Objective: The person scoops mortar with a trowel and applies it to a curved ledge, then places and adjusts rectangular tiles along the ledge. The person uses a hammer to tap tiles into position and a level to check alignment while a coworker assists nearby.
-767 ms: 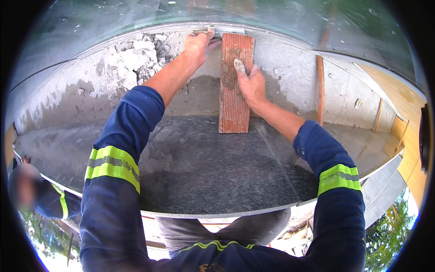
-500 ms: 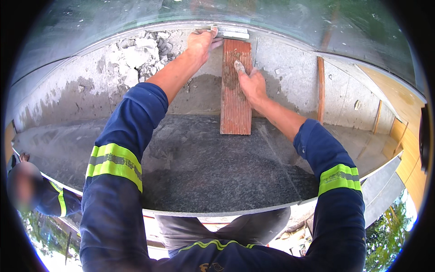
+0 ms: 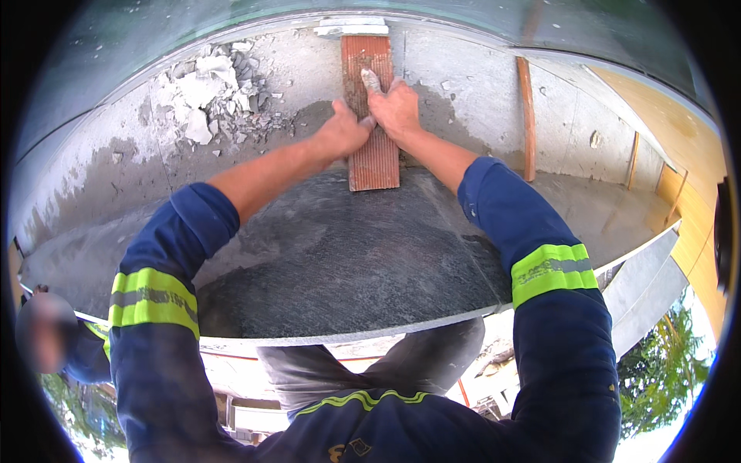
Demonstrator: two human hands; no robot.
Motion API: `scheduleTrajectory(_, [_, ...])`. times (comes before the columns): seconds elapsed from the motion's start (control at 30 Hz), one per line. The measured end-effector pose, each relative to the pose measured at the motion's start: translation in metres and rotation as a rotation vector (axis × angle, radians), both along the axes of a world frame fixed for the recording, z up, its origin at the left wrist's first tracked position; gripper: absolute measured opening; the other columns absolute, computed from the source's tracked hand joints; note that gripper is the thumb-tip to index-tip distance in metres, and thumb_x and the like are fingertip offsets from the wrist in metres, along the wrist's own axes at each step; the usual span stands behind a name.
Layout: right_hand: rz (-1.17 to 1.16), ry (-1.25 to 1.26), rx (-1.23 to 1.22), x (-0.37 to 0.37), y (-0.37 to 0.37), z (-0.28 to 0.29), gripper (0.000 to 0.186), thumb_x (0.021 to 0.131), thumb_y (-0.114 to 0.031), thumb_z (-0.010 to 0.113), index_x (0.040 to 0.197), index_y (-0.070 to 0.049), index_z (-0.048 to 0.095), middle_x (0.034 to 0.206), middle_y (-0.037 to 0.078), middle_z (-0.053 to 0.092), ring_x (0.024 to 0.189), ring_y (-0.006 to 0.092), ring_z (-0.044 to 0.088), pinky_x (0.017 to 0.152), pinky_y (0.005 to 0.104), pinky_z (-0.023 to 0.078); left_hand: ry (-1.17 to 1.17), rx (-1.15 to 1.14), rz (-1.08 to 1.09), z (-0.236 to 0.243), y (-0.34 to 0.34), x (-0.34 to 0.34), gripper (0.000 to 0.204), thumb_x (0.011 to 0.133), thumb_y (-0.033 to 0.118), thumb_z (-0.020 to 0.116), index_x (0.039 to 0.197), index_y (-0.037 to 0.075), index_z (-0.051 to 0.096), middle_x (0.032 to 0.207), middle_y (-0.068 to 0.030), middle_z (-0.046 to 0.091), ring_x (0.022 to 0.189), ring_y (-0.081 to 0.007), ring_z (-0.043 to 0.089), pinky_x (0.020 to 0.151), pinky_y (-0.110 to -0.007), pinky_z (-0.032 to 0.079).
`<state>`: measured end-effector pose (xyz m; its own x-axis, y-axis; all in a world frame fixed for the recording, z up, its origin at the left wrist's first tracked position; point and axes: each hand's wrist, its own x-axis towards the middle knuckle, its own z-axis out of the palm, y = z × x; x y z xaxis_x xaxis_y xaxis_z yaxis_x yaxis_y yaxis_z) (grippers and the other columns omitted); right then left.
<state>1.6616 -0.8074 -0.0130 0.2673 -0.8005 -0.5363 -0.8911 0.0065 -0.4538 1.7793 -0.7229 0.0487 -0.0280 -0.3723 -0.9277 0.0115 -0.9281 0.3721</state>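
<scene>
A red ribbed clay block [image 3: 373, 166] stands lengthwise against the pale, rough wall, its lower end over the dark stone slab [image 3: 347, 262]. Small pale strips [image 3: 351, 25] lie across its top end. My right hand [image 3: 394, 108] grips the block's right side, with its dusty thumb on the ribbed face. My left hand [image 3: 346, 131] is closed on the block's left edge, a little lower, beside the right one. The far sides of both hands' fingers are partly hidden.
Broken white rubble [image 3: 212, 96] clings to the wall at left. A glossy green surface [image 3: 231, 35] runs above. Wooden battens [image 3: 526, 119] and a yellow panel [image 3: 695, 255] are at right. A co-worker [image 3: 85, 355] in dark workwear appears at lower left, below the slab's edge.
My left hand has left the pale strips at the top and dropped to the block's left side. The whole view has shifted, so the block appears higher and further left.
</scene>
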Motion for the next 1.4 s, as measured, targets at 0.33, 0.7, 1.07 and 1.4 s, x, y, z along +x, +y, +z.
scheduleTrajectory(0.33, [-0.171,-0.205,0.717,-0.012,0.018,0.053,0.106,0.093,-0.022,0.084,0.153,0.019,0.007,0.149,0.036,0.047,0.134,0.0396,0.06,0.108,0.0446,0.059,0.03,-0.194,-0.382,-0.007,0.058,-0.027,0.111,0.099,0.045,0.075,0.161,-0.016,0.007,0.151,-0.0307,0.057,0.146,-0.0386,0.053,0.122,-0.042,0.045])
scheduleTrajectory(0.7, [-0.048,-0.179,0.629,-0.006,0.017,0.038,0.124,0.089,-0.031,0.089,0.16,0.014,-0.001,0.152,0.032,0.048,0.135,0.0368,0.06,0.106,0.0432,0.058,-0.082,-0.311,-0.48,-0.016,0.057,-0.023,0.116,0.092,0.052,0.08,0.159,-0.02,0.018,0.149,-0.0346,0.056,0.144,-0.0407,0.055,0.12,-0.043,0.045])
scheduleTrajectory(1.07, [-0.02,0.045,0.788,-0.004,0.013,0.047,0.127,0.088,-0.053,0.085,0.164,0.012,0.005,0.156,0.03,0.049,0.131,0.0429,0.063,0.095,0.0638,0.06,0.018,-0.131,-0.594,-0.023,0.047,-0.017,0.129,0.087,0.059,0.081,0.158,-0.022,0.011,0.14,-0.033,0.059,0.113,-0.0377,0.07,0.084,-0.04,0.061])
scheduleTrajectory(1.4, [-0.04,-0.025,0.482,-0.003,0.019,0.04,0.113,0.082,-0.041,0.094,0.146,0.015,0.02,0.143,0.035,0.055,0.125,0.0363,0.068,0.093,0.042,0.065,0.249,0.021,-0.552,-0.029,0.02,0.056,0.064,0.095,0.036,0.078,0.141,-0.005,0.06,0.116,-0.0182,0.074,0.094,-0.0256,0.073,0.079,-0.041,0.064])
